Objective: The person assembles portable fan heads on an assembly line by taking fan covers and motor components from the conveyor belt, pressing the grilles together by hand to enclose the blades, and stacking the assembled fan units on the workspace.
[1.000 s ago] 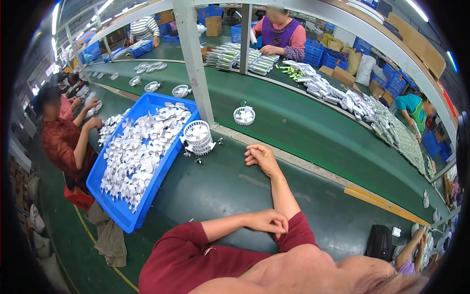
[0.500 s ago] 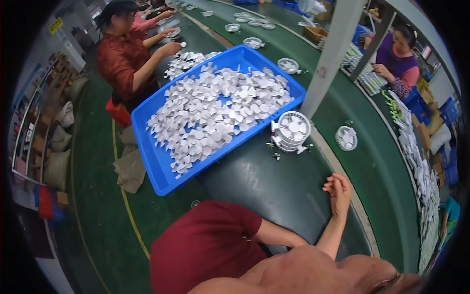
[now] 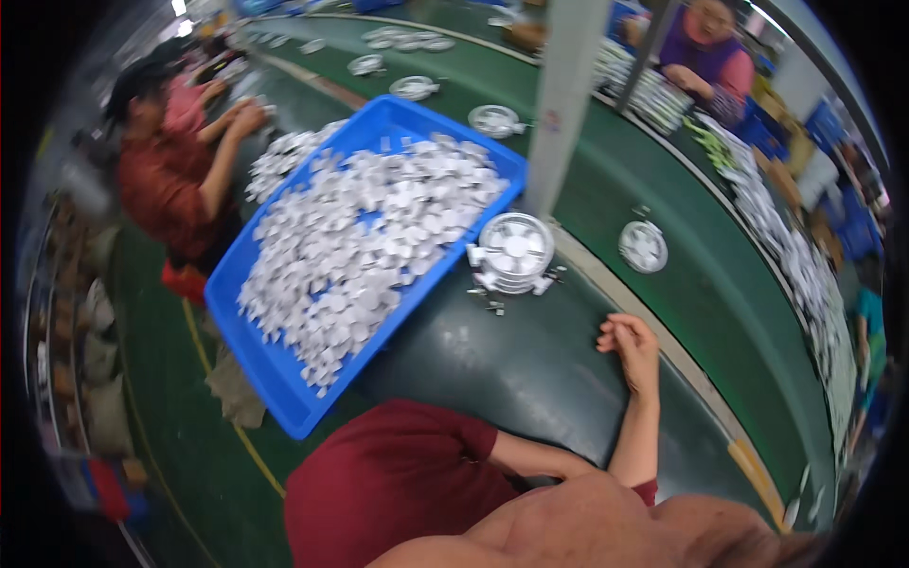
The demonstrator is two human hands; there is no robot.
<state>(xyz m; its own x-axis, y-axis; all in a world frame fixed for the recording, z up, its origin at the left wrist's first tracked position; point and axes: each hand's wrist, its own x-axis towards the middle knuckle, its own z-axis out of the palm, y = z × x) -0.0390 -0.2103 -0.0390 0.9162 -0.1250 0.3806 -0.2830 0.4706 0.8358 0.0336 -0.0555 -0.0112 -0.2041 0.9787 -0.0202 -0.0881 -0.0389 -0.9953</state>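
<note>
My right hand (image 3: 631, 348) is raised over the dark green worktop (image 3: 454, 364), fingers loosely bent and nothing in them. Its forearm stands up from the lower edge. My left forearm (image 3: 540, 456), coming out of a maroon sleeve, crosses toward the right elbow, and my left hand is hidden. Ahead of the right hand and to its left stands a stack of round white fan frames (image 3: 516, 251) with blades inside. Farther left, a large blue tray (image 3: 301, 417) holds a heap of small white fan blades (image 3: 369, 237).
A grey post (image 3: 566, 104) rises beside the tray. On the green conveyor belt (image 3: 696, 322) at right lie a single round fan frame (image 3: 643, 247) and several more farther off. One co-worker (image 3: 166, 175) sits at far left, another (image 3: 705, 62) across the belt. Loose blades (image 3: 284, 161) lie behind the tray.
The view has turned, so the tray, fan stack and co-workers appear shifted left. My right hand stays raised with bent fingers, and the left arm stays folded across.
</note>
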